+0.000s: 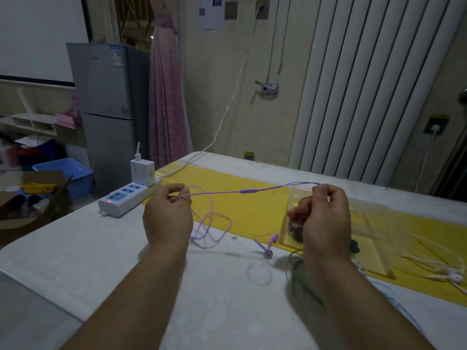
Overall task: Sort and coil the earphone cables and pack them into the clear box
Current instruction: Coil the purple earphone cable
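Note:
A purple earphone cable [249, 191] is stretched in the air between both hands. My left hand [168, 213] pinches it at the left; slack loops drop below that hand onto the white table [101, 248]. My right hand [324, 218] pinches the other end above the clear box [366, 231]. The purple earbuds [269, 248] lie on the table left of the box. A dark coiled earphone sits inside the box, partly hidden by my right hand. A green cable [294, 271] lies under my right wrist. White earphones [447, 274] lie at the right.
A white power strip [126, 198] with a plugged-in charger [142, 172] sits at the table's left edge. A yellow runner [227, 178] crosses the table. A small clear rubber ring [259, 274] lies near the earbuds. A pale blue cable [389, 296] lies by my right forearm.

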Demonstrator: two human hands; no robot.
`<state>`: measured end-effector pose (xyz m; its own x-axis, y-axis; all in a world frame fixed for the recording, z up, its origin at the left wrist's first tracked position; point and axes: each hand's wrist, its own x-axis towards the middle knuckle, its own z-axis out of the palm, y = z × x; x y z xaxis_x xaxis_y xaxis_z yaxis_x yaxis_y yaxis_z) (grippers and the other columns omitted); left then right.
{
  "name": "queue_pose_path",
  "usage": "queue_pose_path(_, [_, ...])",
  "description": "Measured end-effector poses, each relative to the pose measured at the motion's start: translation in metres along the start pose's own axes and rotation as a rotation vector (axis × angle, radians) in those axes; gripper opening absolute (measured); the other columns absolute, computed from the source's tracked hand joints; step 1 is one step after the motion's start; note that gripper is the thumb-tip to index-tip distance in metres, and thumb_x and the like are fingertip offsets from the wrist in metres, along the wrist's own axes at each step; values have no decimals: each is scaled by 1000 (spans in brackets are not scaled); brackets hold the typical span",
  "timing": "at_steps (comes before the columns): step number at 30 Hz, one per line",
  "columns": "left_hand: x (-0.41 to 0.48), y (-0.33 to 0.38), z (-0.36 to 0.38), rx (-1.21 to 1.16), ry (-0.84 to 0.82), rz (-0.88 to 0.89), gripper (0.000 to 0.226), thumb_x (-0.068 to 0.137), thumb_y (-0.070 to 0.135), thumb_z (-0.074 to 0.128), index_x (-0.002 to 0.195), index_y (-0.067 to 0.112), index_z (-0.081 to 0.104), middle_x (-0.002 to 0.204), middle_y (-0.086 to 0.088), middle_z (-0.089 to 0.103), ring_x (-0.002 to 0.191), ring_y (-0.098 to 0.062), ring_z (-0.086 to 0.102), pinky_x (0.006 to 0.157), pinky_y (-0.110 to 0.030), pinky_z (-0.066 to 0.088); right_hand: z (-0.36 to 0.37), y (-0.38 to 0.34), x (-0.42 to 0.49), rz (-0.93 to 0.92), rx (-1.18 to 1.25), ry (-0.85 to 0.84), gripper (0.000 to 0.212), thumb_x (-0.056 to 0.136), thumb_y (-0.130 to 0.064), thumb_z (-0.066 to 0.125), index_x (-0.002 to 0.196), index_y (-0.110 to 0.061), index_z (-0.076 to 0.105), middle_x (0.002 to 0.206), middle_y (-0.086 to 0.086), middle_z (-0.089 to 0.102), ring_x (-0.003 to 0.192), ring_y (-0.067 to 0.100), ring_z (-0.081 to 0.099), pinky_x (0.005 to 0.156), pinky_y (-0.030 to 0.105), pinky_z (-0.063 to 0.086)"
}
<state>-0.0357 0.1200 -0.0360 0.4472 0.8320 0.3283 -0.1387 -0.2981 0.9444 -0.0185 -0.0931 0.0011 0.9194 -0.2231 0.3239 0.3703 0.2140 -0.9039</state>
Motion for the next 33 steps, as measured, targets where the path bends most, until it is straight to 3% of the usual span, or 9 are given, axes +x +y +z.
queue_pose_path(4, [-3,2,0,46,-8,52,6,86,27,67,89,26,62,74,4,64,76,-23,62,70,-34,47,2,6,0,40,-53,-93,24,103,-26,41,81,-20,50,50,-10,38,47,12,30,46,27,23])
queue_pose_path(9, [-6,2,3,298,-160,80,8,83,37,68,83,30,69,99,3,64,84,-17,60,71,-31,45,1,17,-1,-35,-191,-208,21,100,-27,47,82,-20,55,55,-3,34,51,14,28,51,32,24])
queue_pose_path(15, [-16,16,3,282,-395,43,17,83,20,54,73,15,67,69,-2,64,73,-24,57,62,-32,42,1,17,-3,-110,-268,-145,21,100,-34,46,83,-23,53,57,2,38,52,18,34,54,35,30])
queue_pose_path(18, [-15,18,1,214,-349,38,27,75,30,48,71,9,64,72,-7,63,76,-29,56,63,-38,44,-2,18,1,-102,-268,-31,23,99,-38,45,83,-24,52,59,2,44,54,19,39,57,39,36])
queue_pose_path(20, [-13,15,0,284,-250,62,25,82,32,52,77,13,68,85,-6,64,80,-28,56,65,-40,43,-3,20,2,-109,-259,-16,24,99,-39,45,82,-23,52,57,-2,44,54,18,40,57,40,38])
queue_pose_path(23, [-12,15,-1,287,-109,121,18,92,29,58,100,23,73,110,-1,54,95,-18,52,79,-26,34,-3,18,1,-154,-285,3,27,99,-38,46,82,-18,52,58,0,44,53,17,40,56,40,37])
queue_pose_path(25, [-11,15,-2,254,-85,152,21,93,28,58,107,22,73,113,-2,57,94,-12,49,81,-23,32,-3,16,0,-186,-297,3,30,98,-39,48,80,-15,50,59,0,43,53,15,39,55,38,37])
queue_pose_path(29, [-12,18,-5,165,-60,179,20,89,21,61,106,21,72,86,7,65,78,-11,52,72,-25,36,-4,14,-2,-179,-455,-29,40,96,-46,46,73,-14,44,59,2,48,56,18,43,58,38,40])
queue_pose_path(33, [-17,21,-4,72,-116,211,12,78,6,61,82,17,61,68,5,57,66,-13,52,58,-25,39,-2,14,-3,-70,-523,-190,48,97,-49,42,63,-15,35,55,-2,34,56,19,32,56,33,26])
